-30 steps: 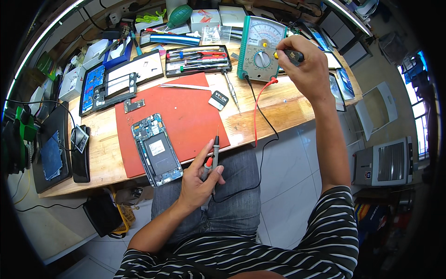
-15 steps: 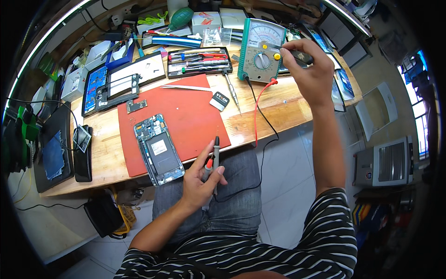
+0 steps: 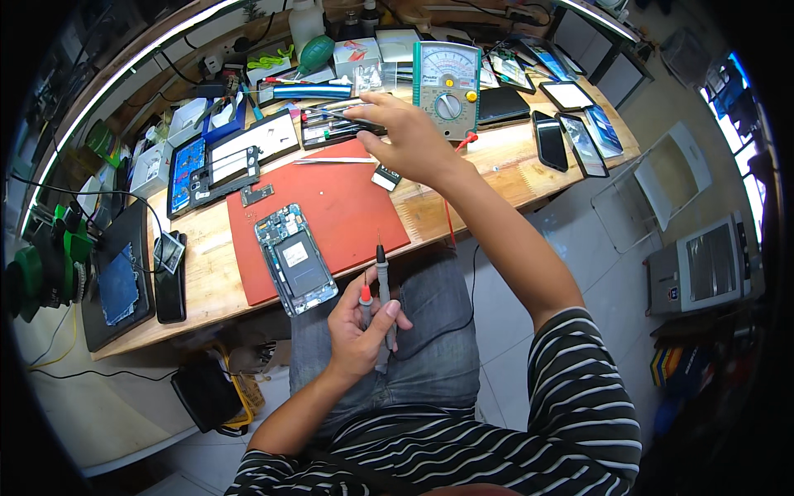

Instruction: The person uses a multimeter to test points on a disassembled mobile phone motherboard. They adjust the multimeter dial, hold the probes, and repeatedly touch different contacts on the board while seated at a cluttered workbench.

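Observation:
My left hand [image 3: 362, 326] holds a pair of grey multimeter test probes [image 3: 382, 281], one black-collared and one red-collared, tips upward, above my lap. At the front edge of the red mat [image 3: 356, 207], beside that hand, lies an opened smartphone [image 3: 296, 258] with its inner parts exposed. My right hand [image 3: 405, 136] reaches across the bench with fingers spread over the right part of the tool tray [image 3: 318, 136]. Dark and silver tools show beneath its fingers, partly hidden. Behind that wrist stands a green-edged analog multimeter [image 3: 447, 107]. Tweezers [image 3: 335, 160] lie on the mat.
A small circuit board [image 3: 257, 194] sits at the mat's upper left, near a phone frame [image 3: 223, 174]. Several phones [image 3: 550, 142] lie at the right. A green air blower [image 3: 316, 54] stands at the back. The red lead [image 3: 449, 217] hangs over the bench edge.
My right hand has moved left from the multimeter to the tool tray; the dark-handled tool it held is no longer clearly seen in its fingers. My left hand still holds both probes.

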Motion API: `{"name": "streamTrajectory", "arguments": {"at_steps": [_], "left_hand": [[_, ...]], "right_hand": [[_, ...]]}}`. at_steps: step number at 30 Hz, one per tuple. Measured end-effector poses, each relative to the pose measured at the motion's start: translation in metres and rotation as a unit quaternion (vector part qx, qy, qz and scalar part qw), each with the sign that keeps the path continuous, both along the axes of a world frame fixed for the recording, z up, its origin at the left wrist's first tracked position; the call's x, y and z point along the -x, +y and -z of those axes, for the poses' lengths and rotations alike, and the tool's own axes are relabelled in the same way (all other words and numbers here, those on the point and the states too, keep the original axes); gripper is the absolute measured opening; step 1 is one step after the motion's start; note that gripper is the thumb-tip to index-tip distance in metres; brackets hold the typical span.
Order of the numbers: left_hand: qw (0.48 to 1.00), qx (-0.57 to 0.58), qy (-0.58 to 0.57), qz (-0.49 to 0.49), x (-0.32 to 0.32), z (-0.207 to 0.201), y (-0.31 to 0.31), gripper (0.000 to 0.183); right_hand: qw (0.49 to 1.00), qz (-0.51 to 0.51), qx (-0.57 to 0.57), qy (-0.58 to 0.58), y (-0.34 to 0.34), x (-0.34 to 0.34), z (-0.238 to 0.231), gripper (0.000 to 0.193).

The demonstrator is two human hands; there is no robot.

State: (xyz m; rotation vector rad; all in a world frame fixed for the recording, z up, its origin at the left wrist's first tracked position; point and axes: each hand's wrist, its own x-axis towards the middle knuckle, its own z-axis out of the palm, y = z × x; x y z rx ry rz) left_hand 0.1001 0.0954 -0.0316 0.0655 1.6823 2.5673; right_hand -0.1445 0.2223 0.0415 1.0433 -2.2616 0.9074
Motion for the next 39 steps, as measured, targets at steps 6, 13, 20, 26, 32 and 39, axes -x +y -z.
{"name": "streamTrajectory", "arguments": {"at_steps": [6,13,20,26,32,39], "left_hand": [[0.999,-0.012,-0.029,0.013,0.001,0.004,0.012,0.042],[0.996,0.045,-0.023,0.077,0.000,0.018,0.036,0.031],[0.991,0.119,-0.067,-0.009,0.008,-0.002,0.032,0.032],[0.978,0.179,-0.106,0.003,0.020,-0.016,0.031,0.028],[0.995,0.007,-0.090,-0.050,0.013,-0.008,0.021,0.020],[0.993,-0.109,-0.024,0.034,0.020,0.009,0.007,0.024]], "right_hand": [[0.849,-0.041,0.214,-0.482,0.050,-0.163,0.015,0.035],[0.771,0.014,0.466,-0.433,0.067,-0.219,0.067,0.031],[0.632,-0.139,0.647,-0.403,0.136,-0.193,0.083,0.055],[0.523,-0.380,0.682,-0.342,0.127,-0.169,0.111,0.066],[0.492,-0.430,0.651,-0.386,0.117,-0.150,0.106,0.076],[0.642,-0.310,0.542,-0.446,0.099,-0.137,0.071,0.046]]}}
